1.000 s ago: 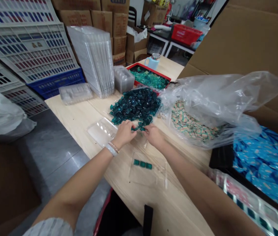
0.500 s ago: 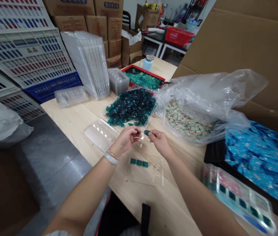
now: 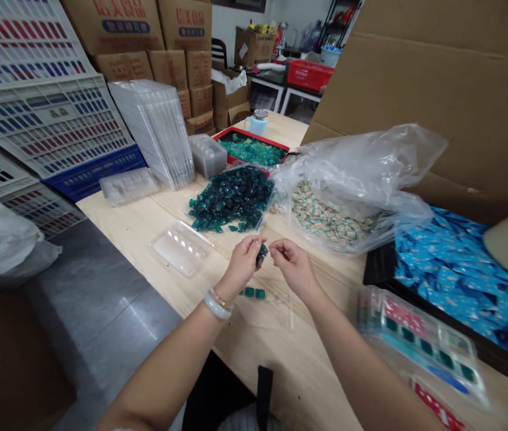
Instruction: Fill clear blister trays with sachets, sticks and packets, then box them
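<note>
My left hand [image 3: 244, 259] is closed around a few dark green wrapped candies [image 3: 262, 254], held just above the wooden table [image 3: 137, 215]. My right hand [image 3: 293, 262] hovers beside it, fingers pinched together; what they hold is too small to make out. Under both hands lies a clear plastic tray [image 3: 276, 308] with a short row of green candies [image 3: 252, 292] in it. A pile of the same green candies [image 3: 231, 197] sits on plastic just beyond my hands. An empty clear tray [image 3: 181, 247] lies to the left.
A clear bag of patterned candies [image 3: 330, 218] sits right of the pile, a red tray of lighter green candies [image 3: 250, 149] behind. Stacked clear trays [image 3: 157, 131] stand at the back left. Blue packets [image 3: 456, 269] and filled trays [image 3: 420, 344] lie at right. Crates and cardboard boxes surround the table.
Both hands drew back from the green pile toward me, lifting candies off it. They now meet above the clear tray. The camera tilted slightly.
</note>
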Motion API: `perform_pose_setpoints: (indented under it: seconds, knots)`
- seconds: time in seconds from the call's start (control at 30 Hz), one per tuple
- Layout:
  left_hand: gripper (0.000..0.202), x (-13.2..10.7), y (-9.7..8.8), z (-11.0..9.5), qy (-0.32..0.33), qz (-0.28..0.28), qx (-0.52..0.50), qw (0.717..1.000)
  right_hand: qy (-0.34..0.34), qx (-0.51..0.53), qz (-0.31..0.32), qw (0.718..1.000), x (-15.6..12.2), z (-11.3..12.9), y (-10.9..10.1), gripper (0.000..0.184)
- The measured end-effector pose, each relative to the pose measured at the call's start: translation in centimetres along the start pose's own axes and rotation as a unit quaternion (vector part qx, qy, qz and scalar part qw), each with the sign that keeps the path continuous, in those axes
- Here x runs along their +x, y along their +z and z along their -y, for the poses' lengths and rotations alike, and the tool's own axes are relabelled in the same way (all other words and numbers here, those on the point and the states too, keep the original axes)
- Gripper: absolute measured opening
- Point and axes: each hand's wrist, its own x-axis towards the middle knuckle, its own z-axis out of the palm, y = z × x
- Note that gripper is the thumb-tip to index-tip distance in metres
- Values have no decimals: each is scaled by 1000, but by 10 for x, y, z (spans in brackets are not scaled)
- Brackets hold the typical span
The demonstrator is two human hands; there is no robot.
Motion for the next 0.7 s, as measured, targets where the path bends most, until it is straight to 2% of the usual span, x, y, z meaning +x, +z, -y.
perform_pose_setpoints:
  seconds: [0.1,0.2,0.27,0.37,0.53,0.7]
  knots:
    - [28,-3,1,1,3,-22,-1,1000,-40,-52,18,998,-8,8,0,11]
    - [31,-5,1,2,1,-18,-6,1000,-86,-133,19,987,-10,14,-1,7]
    - [32,-6,1,1,-11,8,-30,999,-68,-111,11,991,-9,14,-1,10]
    - [29,-8,1,-1,-14,46,-34,998,1,-25,-7,1000,-7,7,1,10]
    - [20,-5,0,3,44,-13,16,999,72,74,47,994,1,1,7,15]
    - [23,4,-10,1,28,-11,5,1000,80,107,113,985,14,9,11,12]
